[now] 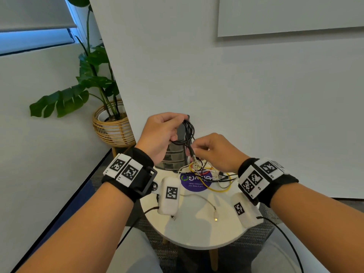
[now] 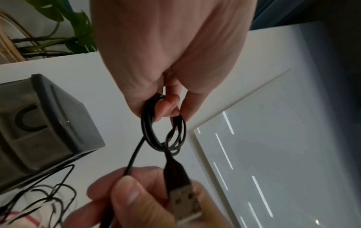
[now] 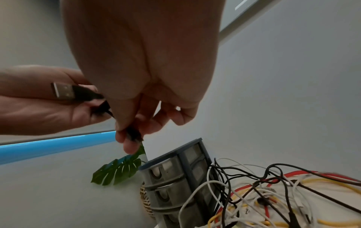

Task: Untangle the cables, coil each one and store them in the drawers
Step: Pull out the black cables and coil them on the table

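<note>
Standing under both hands is a small round white table [image 1: 197, 231], pushed against a pale wall [image 1: 256, 95] with a white board [image 1: 285, 14] mounted high on it. Grey carpet [image 1: 157, 243] shows below the table's edge. Beyond the left hand [image 1: 159, 134], a leafy potted plant [image 1: 92, 83] sits in a woven basket [image 1: 113, 131], with a window blind [image 1: 33, 12] further off to that side.

Just behind the left hand stands a grey set of drawers [image 1: 174, 160]; its stacked fronts look closed in the right wrist view. That hand's fingers are curled around a coil of black cable [image 1: 187, 133], held up above the table, and the coil partly hides the drawers. The right hand [image 1: 218, 152], just beside and slightly lower, pinches the loose run of the same cable between thumb and fingertips, while the cable's metal plug [image 2: 185, 202] hangs free against it.

Under the right hand lies a tangle of cables [image 1: 206, 174] in yellow, white, red and black, crowding against the foot of the drawers and covering part of a purple round sticker [image 1: 194, 184]. Nearer the wrists, a single white cable [image 1: 204, 203] lies apart on the tabletop
</note>
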Tool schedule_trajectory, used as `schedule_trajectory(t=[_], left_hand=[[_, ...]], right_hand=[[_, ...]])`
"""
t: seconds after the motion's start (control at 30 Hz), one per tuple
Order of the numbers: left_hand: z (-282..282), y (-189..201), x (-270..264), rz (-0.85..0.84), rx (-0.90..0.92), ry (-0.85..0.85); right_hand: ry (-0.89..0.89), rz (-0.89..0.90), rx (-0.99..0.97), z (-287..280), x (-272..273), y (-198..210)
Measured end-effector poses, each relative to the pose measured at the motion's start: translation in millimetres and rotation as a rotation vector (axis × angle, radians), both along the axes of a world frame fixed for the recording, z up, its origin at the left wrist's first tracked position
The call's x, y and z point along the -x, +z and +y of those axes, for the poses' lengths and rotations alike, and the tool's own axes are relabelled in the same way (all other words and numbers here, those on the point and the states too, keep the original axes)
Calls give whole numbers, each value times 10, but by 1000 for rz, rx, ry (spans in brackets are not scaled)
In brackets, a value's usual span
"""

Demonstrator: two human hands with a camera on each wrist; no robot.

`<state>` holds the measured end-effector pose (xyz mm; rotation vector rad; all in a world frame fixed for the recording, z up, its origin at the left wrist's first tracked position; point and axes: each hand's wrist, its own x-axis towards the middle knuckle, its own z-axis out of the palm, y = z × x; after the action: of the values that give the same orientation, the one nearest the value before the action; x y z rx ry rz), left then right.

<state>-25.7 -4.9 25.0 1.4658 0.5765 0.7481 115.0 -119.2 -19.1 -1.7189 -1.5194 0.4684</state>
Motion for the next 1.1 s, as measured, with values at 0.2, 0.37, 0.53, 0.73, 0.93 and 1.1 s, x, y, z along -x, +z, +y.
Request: schedule_trajectory(t=[0.2, 0.37, 0.53, 0.73, 0.93, 1.1], left_hand=[[-68, -147, -28, 96, -133, 25], [-48, -186, -8, 137, -122, -23], [-25, -261, 28, 121, -40, -75], [10, -458, 212, 87, 8, -180], [-3, -824, 298, 313, 26, -207], [-54, -1258, 279, 555, 177, -264]], right_hand=[[15, -72, 166, -16, -74, 26], [-89, 274, 28, 47, -103, 115], [-96, 281, 72, 140, 4, 44], [-187, 818, 111, 176, 44, -43], [-258, 856, 219, 239, 80, -351], [-302, 552, 466, 153, 115, -848]])
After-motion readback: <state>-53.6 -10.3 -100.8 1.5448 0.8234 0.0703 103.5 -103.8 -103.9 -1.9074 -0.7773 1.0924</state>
